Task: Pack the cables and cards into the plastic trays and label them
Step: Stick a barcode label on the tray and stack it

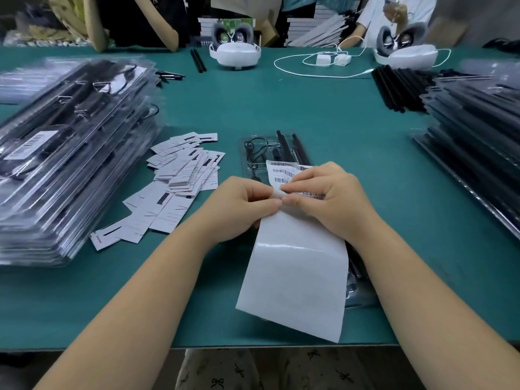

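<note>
While a tall stack of labelled trays (pixel 67 153) is sitting at nine o'clock, you are pinching the label strip (pixel 295 266) with your left hand (pixel 242 206) and right hand (pixel 329 195). The filled tray (pixel 270 153) is lying unlabelled at twelve o'clock, under the strip; more trays (pixel 478 142) are waiting at three o'clock.

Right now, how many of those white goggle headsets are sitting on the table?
2. One white headset sits at the far edge of the green table, about the middle. The other headset sits far right, beside the white cable. None seem hidden.
</note>
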The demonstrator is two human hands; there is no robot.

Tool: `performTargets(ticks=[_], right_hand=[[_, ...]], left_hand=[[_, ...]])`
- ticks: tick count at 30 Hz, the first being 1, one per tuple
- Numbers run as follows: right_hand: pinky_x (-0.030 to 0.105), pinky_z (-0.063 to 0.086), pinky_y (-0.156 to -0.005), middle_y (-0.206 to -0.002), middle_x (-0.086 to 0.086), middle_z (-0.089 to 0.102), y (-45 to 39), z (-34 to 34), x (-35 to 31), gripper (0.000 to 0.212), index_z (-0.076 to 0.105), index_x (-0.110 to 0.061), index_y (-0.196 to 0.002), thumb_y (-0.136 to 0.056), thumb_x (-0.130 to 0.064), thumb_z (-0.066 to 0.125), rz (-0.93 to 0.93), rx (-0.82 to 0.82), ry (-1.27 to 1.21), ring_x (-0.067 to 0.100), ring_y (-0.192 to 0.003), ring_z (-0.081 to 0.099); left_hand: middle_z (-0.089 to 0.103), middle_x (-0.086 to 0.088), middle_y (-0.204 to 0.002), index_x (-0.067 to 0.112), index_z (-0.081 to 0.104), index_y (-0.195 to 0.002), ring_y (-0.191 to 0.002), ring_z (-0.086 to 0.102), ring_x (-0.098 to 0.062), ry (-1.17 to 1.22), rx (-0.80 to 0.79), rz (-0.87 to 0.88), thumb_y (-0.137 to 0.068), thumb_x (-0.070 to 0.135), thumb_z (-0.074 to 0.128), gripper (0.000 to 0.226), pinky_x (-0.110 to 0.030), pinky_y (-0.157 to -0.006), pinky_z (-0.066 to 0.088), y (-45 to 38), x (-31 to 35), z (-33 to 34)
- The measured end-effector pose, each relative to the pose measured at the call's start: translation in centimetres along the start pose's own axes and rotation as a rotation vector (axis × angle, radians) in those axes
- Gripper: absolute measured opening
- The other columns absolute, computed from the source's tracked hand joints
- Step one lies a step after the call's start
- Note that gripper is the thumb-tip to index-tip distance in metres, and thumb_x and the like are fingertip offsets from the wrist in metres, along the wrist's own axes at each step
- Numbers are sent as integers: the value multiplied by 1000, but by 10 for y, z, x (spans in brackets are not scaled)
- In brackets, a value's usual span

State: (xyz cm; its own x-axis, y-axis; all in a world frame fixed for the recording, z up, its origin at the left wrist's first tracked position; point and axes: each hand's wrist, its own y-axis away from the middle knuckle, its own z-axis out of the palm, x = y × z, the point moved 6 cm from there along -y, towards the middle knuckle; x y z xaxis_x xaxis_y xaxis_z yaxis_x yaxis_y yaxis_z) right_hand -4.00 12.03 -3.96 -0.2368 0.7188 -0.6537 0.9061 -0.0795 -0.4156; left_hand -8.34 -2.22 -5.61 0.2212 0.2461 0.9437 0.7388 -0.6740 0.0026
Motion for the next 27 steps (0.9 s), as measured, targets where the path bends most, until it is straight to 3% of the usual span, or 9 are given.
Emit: performTargets(ticks=[2,8,12,17,20,24,27], right_hand=[[16,38,-90,-86,-24,59,0,2,-3,14,77,-19,-95,-81,-22,74,-42,-15,23,11,-99,50],[20,44,-81,-81,-13,65,0,5,-6,10,75,-15,-88,-88,-12,66,-34,-122,-40,7,-84,57],[17,44,-66,-66,-13,63,1,4,-1,20,69,-24,-75,-90,-12,63,90,-112,-126,1,-64,53],[17,43,-60,-59,-10,61,1,-3,7,21,67,-19,-69,-87,-12,63,210,29,-218,3,-56,50],[17,44,-53,-50,-13,55,1,-8,18,26,65,-17,-63,-88,-10,62,353,179,-441,3,-50,48],[15,47,-53,-59,-14,63,3,-22,31,19,67,-21,-72,-88,-14,63,455,405,-654,0,-49,49],[17,46,-57,-64,-13,65,5,-29,40,10,68,-22,-78,-87,-19,66,491,491,-728,3,-52,47]], left_hand=[[66,-28,-93,29,76,-90,-74,57,-22,-1,10,7,-78,26,59,21,-42,-76,49,0,2,-1],[68,-21,-88,27,77,-87,-71,57,-17,-22,-2,8,-77,22,58,21,-33,-70,48,1,2,-2],[63,-28,-86,9,73,-86,-68,53,-16,-54,6,8,-77,23,58,22,-30,-67,44,1,0,-3],[72,-15,-87,20,76,-89,-74,63,-18,12,12,-12,-82,17,61,18,-34,-74,53,1,-1,-4],[75,-2,-84,25,78,-87,-72,69,-13,110,64,-52,-87,9,62,23,-23,-65,54,-1,-4,-10],[74,-2,-77,25,77,-79,-64,67,-14,230,211,-165,-87,9,61,24,-25,-60,55,-2,-12,-24],[71,-9,-77,14,74,-76,-67,63,-19,235,415,-259,-84,11,57,19,-34,-73,51,-1,-23,-50]])
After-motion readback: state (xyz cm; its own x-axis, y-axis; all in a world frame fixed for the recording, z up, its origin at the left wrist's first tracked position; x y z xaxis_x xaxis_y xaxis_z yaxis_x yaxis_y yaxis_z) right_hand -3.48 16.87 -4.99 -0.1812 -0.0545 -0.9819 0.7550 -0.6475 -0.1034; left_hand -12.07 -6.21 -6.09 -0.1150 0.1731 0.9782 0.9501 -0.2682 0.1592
